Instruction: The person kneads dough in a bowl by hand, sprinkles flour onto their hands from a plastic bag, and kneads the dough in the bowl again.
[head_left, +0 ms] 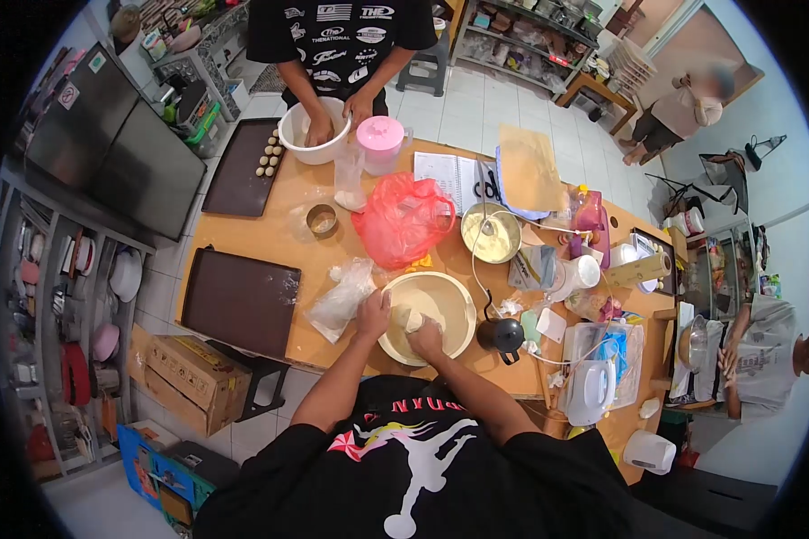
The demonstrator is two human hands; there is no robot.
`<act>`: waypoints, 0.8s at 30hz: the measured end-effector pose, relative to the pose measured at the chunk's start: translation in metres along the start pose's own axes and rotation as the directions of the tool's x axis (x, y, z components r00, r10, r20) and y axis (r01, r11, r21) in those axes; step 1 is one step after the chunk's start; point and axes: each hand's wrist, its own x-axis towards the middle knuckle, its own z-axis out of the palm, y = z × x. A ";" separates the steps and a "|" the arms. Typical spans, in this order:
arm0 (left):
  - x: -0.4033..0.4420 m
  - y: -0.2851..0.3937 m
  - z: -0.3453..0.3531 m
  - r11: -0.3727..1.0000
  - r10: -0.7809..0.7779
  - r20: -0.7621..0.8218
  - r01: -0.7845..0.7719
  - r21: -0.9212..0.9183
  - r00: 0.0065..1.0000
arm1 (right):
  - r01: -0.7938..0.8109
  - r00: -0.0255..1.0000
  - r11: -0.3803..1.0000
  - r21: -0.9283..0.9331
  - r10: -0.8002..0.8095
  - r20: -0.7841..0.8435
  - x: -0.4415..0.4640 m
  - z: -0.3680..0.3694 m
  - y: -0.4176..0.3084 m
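A cream mixing bowl [458, 301] stands on the table right in front of me. At its left rim is my left hand [374, 316], fingers closed on the edge. My right hand [425, 337] reaches inside and grips a pale lump of dough [405, 318]; its fingertips are partly hidden by the dough. Left of the bowl lies a clear plastic bag [343, 296] with white contents. Just beyond the bowl sits a red plastic bag [403, 220]. A black gooseneck kettle [502, 336] stands to the right.
Across the table a person's hands [319, 130] work in a white bowl [289, 135]. Dark trays [243, 304] line the left side, the far one holding dough balls [268, 154]. A metal bowl of pale mixture [492, 235], cables and a white hand mixer [591, 392] crowd the right.
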 end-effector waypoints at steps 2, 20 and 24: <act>-0.001 0.001 -0.002 1.000 0.006 -0.002 -0.006 -0.012 1.000 | -0.022 1.000 0.999 0.043 0.021 0.012 -0.005 -0.007 -0.007; -0.002 -0.001 0.006 1.000 -0.001 -0.052 0.001 -0.002 0.999 | 0.144 0.963 0.975 -0.171 -0.097 0.253 0.000 -0.056 -0.026; -0.001 -0.004 0.007 1.000 0.016 -0.060 -0.015 0.015 0.998 | 0.139 0.964 0.986 -0.091 -0.114 0.242 0.006 -0.049 -0.016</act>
